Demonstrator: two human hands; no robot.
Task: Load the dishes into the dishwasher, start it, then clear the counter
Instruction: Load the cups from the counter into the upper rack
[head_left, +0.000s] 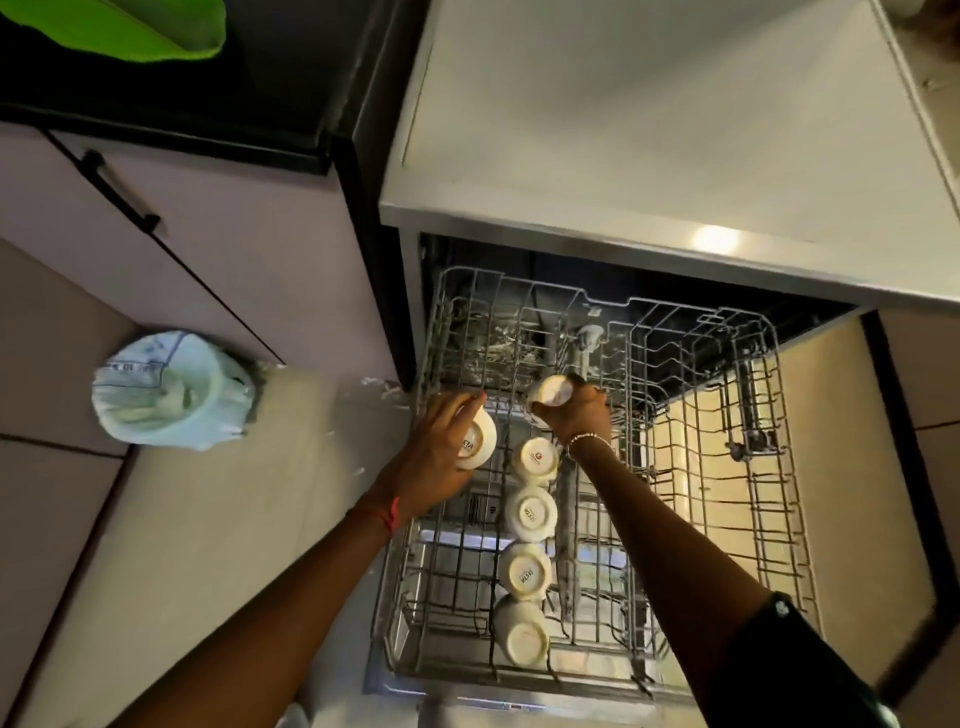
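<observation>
The upper rack (701, 467) of the dishwasher (649, 156) is pulled out, and both hands are at its left side. The left hand (441, 441) has its fingers (462, 402) curled round a white cup (477, 440), held upside down at the rack's left edge with the printed base turned up. The right hand (577, 410) grips a second cup (549, 391), its fingers wrapped round the body and the cup tipped so that its base faces the camera. This cup is just beyond the far end of a row of four cups (530, 514). (Whether either held cup touches the wire, I cannot tell.) The four stand inverted in a line that runs down the rack's left half toward its front edge.

A beaded bracelet (587, 440) circles the right wrist and a red thread (392, 514) the left. On the floor to the left, a bin (171, 389) lined with a pale bag stands close against a cabinet (234, 234) with a black handle (119, 189). Above the cabinet lies a black desk (208, 104), with something bright green (130, 26) at its far corner.
</observation>
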